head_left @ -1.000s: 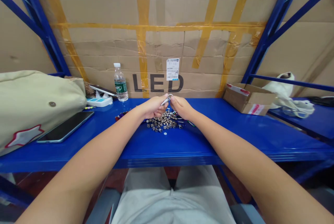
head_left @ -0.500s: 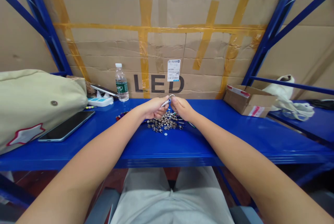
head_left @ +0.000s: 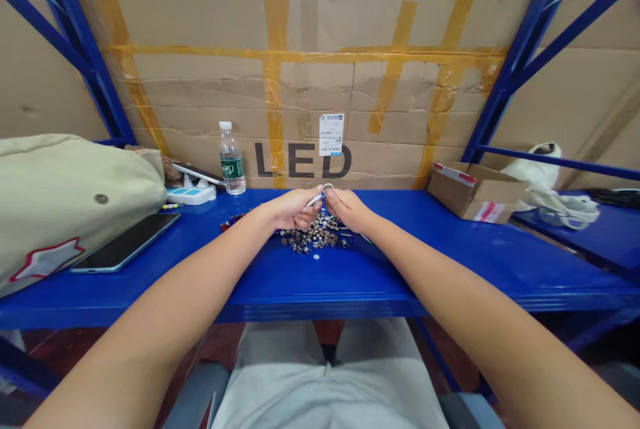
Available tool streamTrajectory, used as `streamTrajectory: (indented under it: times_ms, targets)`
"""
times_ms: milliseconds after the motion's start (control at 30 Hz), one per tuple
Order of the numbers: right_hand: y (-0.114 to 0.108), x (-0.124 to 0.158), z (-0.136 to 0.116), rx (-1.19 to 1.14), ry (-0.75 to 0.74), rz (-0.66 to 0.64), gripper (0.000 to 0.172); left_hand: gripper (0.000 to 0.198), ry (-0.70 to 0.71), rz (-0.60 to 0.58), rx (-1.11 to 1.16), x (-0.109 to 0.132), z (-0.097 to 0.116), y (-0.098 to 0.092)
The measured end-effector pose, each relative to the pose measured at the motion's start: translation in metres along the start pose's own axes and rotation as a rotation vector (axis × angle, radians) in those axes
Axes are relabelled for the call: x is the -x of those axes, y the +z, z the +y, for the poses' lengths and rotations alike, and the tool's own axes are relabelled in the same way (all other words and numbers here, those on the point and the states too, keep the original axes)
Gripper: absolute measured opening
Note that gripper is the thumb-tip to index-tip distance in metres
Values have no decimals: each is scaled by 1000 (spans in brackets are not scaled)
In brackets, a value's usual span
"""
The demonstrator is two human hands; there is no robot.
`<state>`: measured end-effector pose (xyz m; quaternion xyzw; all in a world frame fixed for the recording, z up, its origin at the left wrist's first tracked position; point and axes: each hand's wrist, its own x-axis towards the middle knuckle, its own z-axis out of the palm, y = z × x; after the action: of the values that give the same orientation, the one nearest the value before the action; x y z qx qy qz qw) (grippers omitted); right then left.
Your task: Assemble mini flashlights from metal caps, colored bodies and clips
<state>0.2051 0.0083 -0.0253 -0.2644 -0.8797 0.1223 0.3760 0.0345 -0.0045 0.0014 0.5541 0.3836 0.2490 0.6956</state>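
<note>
Two hands meet mid-shelf | left hand (head_left: 293, 209) pinches piece (head_left: 317, 199), right hand (head_left: 350, 209) pinches its ringed end | piece sits just above pile (head_left: 313, 239) of metal parts | shelf (head_left: 350, 279) bare from pile to front edge | tablet (head_left: 125, 243) left, box (head_left: 475, 194) right, both well apart from hands
</note>
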Motion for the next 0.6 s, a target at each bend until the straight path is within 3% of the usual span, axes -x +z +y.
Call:
streamTrajectory:
  times_ms: [300,600]
  targets:
    - [-4,1,1,233,-78,-145,67,56,-139,-77,-165,11,8,-10]
    - [-5,1,-17,466,-126,-337,50,55,-188,-191,-372,14,9,-29]
